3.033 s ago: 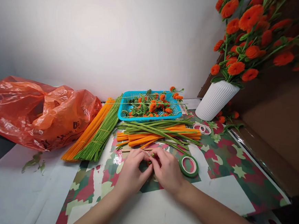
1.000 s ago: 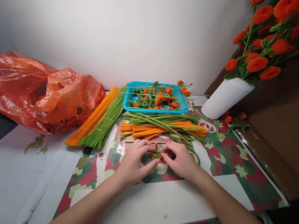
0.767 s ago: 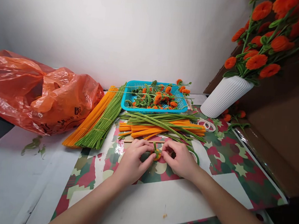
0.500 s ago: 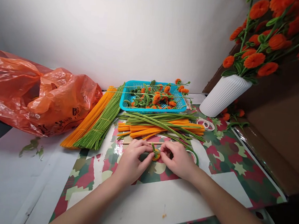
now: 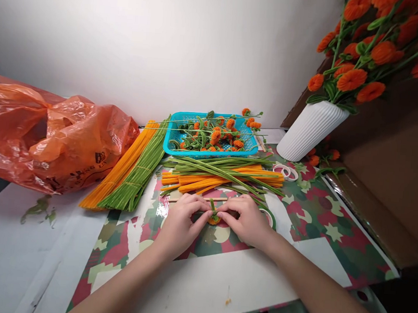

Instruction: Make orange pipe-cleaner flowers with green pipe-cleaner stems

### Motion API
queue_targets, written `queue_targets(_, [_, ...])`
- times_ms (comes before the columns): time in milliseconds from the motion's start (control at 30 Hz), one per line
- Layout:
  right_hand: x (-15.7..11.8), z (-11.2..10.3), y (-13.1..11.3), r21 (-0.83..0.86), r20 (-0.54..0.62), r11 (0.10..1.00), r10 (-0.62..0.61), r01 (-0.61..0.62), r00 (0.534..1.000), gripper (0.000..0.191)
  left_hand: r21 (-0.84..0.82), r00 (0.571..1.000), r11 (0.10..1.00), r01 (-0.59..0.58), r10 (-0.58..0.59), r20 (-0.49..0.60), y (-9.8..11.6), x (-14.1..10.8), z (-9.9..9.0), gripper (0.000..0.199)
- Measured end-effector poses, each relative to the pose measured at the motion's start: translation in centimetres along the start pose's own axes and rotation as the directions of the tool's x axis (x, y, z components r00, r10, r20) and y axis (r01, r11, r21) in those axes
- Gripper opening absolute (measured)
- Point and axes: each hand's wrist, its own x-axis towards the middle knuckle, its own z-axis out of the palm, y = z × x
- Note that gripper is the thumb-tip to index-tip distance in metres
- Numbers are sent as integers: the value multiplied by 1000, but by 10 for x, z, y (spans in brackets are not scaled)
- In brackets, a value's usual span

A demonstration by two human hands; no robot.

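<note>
A small pipe-cleaner flower (image 5: 213,218), orange with green at its base and a short green stem pointing up, is held between my two hands above the patterned sheet. My left hand (image 5: 186,217) pinches it from the left with thumb and forefinger. From the right, my right hand (image 5: 245,219) pinches its green part, thumb and forefinger together. Just beyond my fingers lie a thin wooden stick (image 5: 176,200) and loose green and orange pipe cleaners (image 5: 207,181). Partly behind my right hand is a roll of green tape (image 5: 271,220).
A blue basket (image 5: 167,141) of orange flowers stands at the back. Bundled pipe cleaners (image 5: 131,179) and an orange plastic bag (image 5: 72,146) lie left. At right are white rings (image 5: 290,173), a white vase (image 5: 310,130) with orange flowers, and a cardboard box (image 5: 390,156).
My right hand has come left, closing onto the flower beside my left fingers. The flower has turned so its green stem stands more upright. The whole view has shifted slightly.
</note>
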Motion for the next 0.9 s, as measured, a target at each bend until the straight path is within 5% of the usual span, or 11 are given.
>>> queue_targets(333, [-2, 0, -3, -15, 9, 1000, 3, -2, 1000, 16, -17, 993, 1000, 20, -18, 116, 0, 5, -8, 13])
queue_targets(600, [-1, 2, -5, -44, -9, 999, -32, 32, 999, 10, 53, 997, 997, -52, 49, 58, 2, 5, -4, 12])
queue_targets(900, [1, 3, -2, -74, -8, 995, -74, 73, 997, 12, 25, 977, 989, -143, 137, 163, -5, 8, -8, 13])
